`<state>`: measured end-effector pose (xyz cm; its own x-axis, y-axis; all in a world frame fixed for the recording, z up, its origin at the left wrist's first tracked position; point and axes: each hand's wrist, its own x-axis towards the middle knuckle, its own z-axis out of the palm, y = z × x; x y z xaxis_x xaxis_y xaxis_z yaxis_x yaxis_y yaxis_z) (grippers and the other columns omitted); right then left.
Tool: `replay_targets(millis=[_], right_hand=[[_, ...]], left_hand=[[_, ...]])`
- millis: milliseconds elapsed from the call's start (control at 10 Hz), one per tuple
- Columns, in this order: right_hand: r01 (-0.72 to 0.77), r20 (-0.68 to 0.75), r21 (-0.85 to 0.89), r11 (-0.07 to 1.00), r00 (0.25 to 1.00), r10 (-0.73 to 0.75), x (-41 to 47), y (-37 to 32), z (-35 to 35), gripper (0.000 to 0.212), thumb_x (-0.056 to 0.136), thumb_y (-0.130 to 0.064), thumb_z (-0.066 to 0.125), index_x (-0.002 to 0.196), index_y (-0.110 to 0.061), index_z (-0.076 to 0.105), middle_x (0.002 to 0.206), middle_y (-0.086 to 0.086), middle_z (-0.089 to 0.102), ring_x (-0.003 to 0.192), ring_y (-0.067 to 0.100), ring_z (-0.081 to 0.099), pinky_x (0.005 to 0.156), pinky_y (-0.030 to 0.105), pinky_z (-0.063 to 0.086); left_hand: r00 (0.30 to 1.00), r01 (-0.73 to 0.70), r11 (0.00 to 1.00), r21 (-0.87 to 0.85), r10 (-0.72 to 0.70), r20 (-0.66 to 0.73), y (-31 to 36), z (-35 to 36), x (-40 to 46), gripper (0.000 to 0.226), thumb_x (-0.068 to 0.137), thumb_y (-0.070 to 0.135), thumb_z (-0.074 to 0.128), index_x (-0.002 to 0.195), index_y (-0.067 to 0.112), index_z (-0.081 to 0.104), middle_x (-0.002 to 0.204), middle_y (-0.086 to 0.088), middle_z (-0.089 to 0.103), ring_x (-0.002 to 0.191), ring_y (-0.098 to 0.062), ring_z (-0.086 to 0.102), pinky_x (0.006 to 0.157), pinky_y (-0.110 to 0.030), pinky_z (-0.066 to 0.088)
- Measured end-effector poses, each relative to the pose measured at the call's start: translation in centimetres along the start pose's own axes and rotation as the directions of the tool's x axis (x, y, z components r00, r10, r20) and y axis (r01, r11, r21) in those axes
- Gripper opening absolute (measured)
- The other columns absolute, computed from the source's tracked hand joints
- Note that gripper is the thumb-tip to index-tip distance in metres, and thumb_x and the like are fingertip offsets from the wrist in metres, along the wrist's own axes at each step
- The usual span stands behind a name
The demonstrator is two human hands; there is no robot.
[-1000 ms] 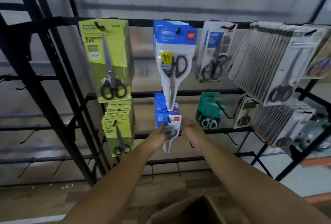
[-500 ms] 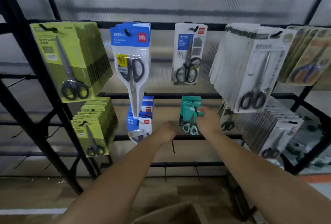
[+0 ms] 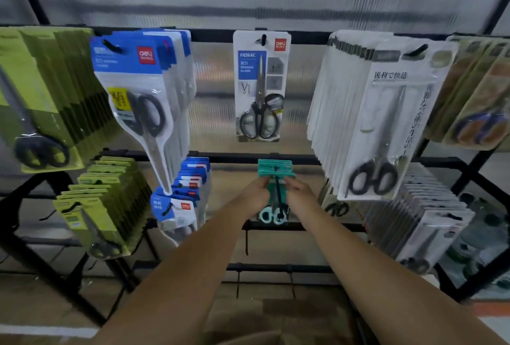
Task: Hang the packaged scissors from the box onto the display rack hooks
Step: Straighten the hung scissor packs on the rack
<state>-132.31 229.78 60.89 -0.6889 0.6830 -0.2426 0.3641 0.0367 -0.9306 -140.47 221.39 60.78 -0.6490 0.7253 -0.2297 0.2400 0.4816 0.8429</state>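
Observation:
A few teal packs of small scissors (image 3: 275,171) hang on a black hook (image 3: 278,195) in the middle of the rack's second row. My left hand (image 3: 252,197) grips the left side of the front teal pack and my right hand (image 3: 299,195) holds its right side. The pack's mint-coloured scissor handles (image 3: 271,215) show below my fingers. The cardboard box (image 3: 248,322) sits low in the frame between my forearms, blurred.
The black wire rack (image 3: 276,157) carries green packs (image 3: 49,96) at left, blue packs (image 3: 140,82), one white HOME pack (image 3: 260,85) at top centre and white packs (image 3: 380,113) at right. Bare hooks (image 3: 246,242) stick out on the lower bars.
The view swung right. Both hands left the small blue packs and moved right to the teal packs, where they now hold the front one on its hook.

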Motion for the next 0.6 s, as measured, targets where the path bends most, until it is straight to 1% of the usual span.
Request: replay_targets(millis=[100,200,300,400,500,600], right_hand=[[-0.041,0.029,0.038,0.998,0.999,0.04,0.8,-0.3,-0.3,0.043,0.101,-0.015,0.03,0.142,-0.025,0.036,0.113,0.003,0.056,0.078,0.011,0.058,0.068,0.023,0.05],[-0.055,0.045,0.009,0.998,0.998,0.054,1.2,-1.0,-0.5,0.046,0.101,-0.013,0.026,0.145,-0.025,0.031,0.125,0.006,0.055,0.091,0.011,0.058,0.079,0.026,0.051],[-0.05,0.041,-0.012,0.999,0.998,0.05,1.3,-1.3,-0.7,0.052,0.099,-0.007,0.027,0.147,-0.025,0.025,0.133,0.008,0.051,0.111,0.022,0.055,0.095,0.035,0.044],[-0.051,0.056,0.02,0.999,0.997,0.049,0.6,-1.8,-1.1,0.055,0.096,0.001,0.029,0.145,-0.022,0.033,0.128,0.006,0.054,0.093,0.012,0.056,0.073,0.021,0.048],[-0.072,0.058,0.062,0.995,0.996,0.068,-0.8,-2.3,-1.3,0.052,0.093,0.004,0.031,0.135,-0.021,0.047,0.115,0.002,0.06,0.07,0.002,0.051,0.041,0.008,0.037],[-0.017,0.043,0.061,0.998,0.999,0.014,-3.3,-3.0,-1.4,0.043,0.092,0.002,0.038,0.119,-0.024,0.058,0.101,0.002,0.059,0.067,0.004,0.05,0.05,0.012,0.041]], left_hand=[[0.999,0.005,1.0,-0.009,-0.005,-0.034,0.2,0.7,0.7,0.06,0.091,0.0,0.035,0.146,0.025,0.032,0.128,-0.008,0.054,0.1,-0.018,0.056,0.092,-0.037,0.048],[0.998,0.022,1.0,-0.018,-0.023,-0.052,0.4,1.1,1.0,0.059,0.093,0.002,0.036,0.148,0.024,0.027,0.126,-0.009,0.054,0.096,-0.018,0.057,0.082,-0.03,0.047],[0.997,0.047,0.999,-0.013,-0.047,-0.062,0.6,1.2,1.2,0.054,0.096,0.006,0.039,0.147,0.022,0.03,0.124,-0.01,0.056,0.107,-0.026,0.06,0.088,-0.035,0.049],[0.997,0.028,0.999,-0.038,-0.03,-0.072,1.3,0.8,0.4,0.047,0.097,0.009,0.039,0.142,0.021,0.038,0.121,-0.008,0.059,0.107,-0.024,0.059,0.093,-0.038,0.047],[0.998,-0.018,1.0,-0.012,0.017,-0.068,1.6,0.3,-1.2,0.037,0.099,0.015,0.036,0.135,0.023,0.046,0.122,-0.006,0.059,0.101,-0.018,0.059,0.094,-0.039,0.049],[0.995,-0.023,0.992,0.122,0.034,-0.09,2.4,-0.3,-3.0,0.041,0.1,0.016,0.035,0.14,0.022,0.04,0.134,-0.006,0.052,0.084,-0.006,0.051,0.069,-0.019,0.041]])
